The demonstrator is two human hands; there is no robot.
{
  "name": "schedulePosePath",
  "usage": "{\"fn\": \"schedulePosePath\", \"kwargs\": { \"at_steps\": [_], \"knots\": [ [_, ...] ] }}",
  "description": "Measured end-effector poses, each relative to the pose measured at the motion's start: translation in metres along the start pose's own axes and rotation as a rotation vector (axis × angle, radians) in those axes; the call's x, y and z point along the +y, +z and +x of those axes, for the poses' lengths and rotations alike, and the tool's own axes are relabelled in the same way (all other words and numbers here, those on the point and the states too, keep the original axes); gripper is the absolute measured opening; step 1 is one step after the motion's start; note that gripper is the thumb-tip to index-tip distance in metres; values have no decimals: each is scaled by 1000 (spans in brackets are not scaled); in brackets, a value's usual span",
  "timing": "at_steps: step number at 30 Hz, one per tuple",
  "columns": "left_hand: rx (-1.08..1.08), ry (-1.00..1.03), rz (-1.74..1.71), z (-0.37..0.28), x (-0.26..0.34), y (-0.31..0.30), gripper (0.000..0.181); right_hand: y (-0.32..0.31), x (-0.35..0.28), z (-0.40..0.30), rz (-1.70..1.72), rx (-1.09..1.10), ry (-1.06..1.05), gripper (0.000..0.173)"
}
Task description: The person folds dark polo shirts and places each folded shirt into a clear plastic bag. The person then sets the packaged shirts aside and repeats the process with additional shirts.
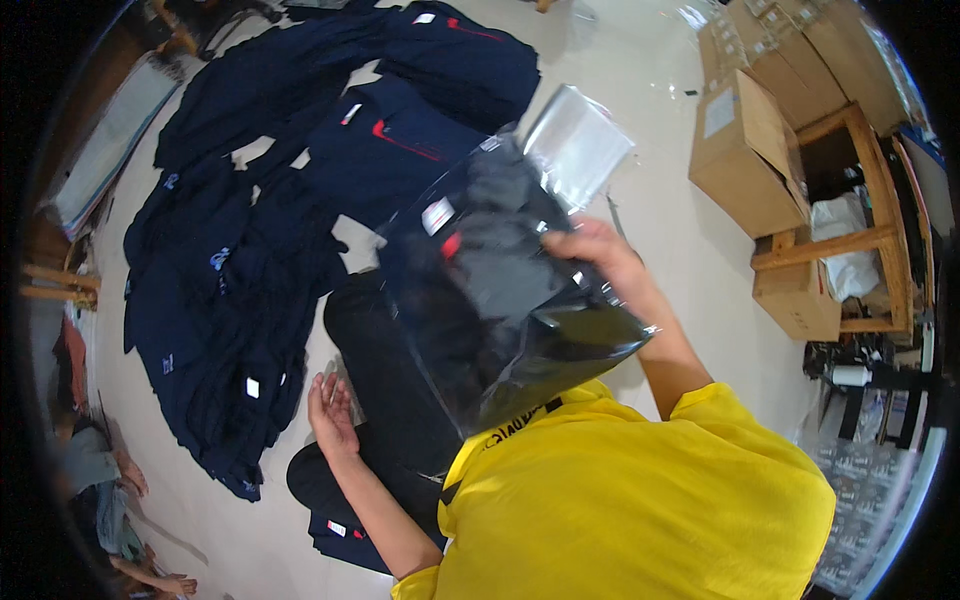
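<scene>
My right hand (604,259) grips the edge of a clear plastic bag (517,300) with a folded dark garment inside; a white tag and a bit of red show through the film. My left hand (334,416) is raised beside my knee, palm up, fingers apart, holding nothing. Beyond the bag, a stack of clear plastic bags (581,146) lies on the floor. Navy shirts (225,300) with white tags and small prints are spread in overlapping layers to the left and ahead. Another dark folded garment (349,544) lies near my left forearm.
Cardboard boxes (742,150) and a wooden frame (862,240) holding a white plastic bag (847,240) stand at the right. At the lower left, another person's hand (176,584) and bare feet (131,472) show on the tiled floor.
</scene>
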State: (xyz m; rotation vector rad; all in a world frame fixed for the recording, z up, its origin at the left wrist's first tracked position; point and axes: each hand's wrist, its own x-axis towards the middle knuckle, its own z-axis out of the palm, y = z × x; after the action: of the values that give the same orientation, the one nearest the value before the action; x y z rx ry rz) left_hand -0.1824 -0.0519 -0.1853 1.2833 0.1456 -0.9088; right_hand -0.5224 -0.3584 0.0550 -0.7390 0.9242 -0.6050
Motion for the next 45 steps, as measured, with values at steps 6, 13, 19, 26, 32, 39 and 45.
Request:
{"fn": "schedulePosePath", "kwargs": {
  "at_steps": [6,13,19,26,32,39,45],
  "knots": [
    [12,25,49,-8,0,6,52,-124,-61,-16,-48,336,-286,23],
    [-21,13,111,-7,0,13,51,-328,-101,30,-110,543,-345,27],
    [20,78,121,-13,5,5,50,-435,-118,-23,-147,583,-315,33],
    [-10,10,227,-4,-4,14,49,-575,-25,-90,-1410,1441,4,56],
    [-14,34,307,-5,-3,11,50,-499,92,-7,-1411,1234,77,86],
    [9,76,246,-11,-6,5,43,-493,106,24,-1369,1146,302,112],
    [-19,51,248,-10,-7,18,39,-537,71,12,-1437,1155,500,113]
  ]
}}
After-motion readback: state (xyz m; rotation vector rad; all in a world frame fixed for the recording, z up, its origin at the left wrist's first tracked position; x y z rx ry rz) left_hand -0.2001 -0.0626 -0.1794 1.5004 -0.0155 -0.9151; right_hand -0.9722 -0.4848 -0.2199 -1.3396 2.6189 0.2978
